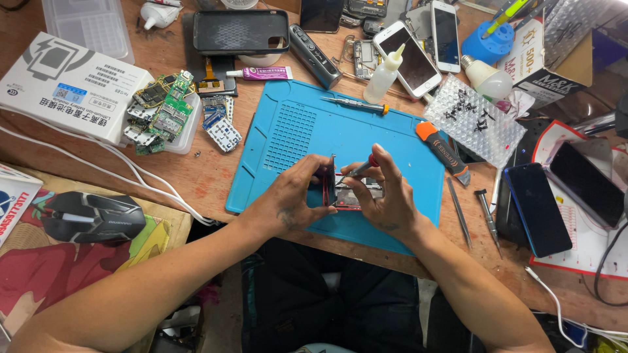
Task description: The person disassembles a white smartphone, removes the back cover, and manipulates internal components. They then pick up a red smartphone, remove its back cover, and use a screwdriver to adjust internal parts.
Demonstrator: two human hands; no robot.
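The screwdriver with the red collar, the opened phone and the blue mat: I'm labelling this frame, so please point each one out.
Screwdriver with the red collar (364, 167): head view, on its shaft by the collar.
Opened phone (347, 196): head view, on its exposed inside.
Blue mat (340, 134): head view, on a bare patch.

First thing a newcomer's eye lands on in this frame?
The bright blue work mat at centre, where the left hand tilts an opened red-framed phone on edge and the right hand works a small red-tipped screwdriver into it. Next, the pile of green circuit boards left of the mat, and the phones lying about: white ones above it, dark ones to its right.
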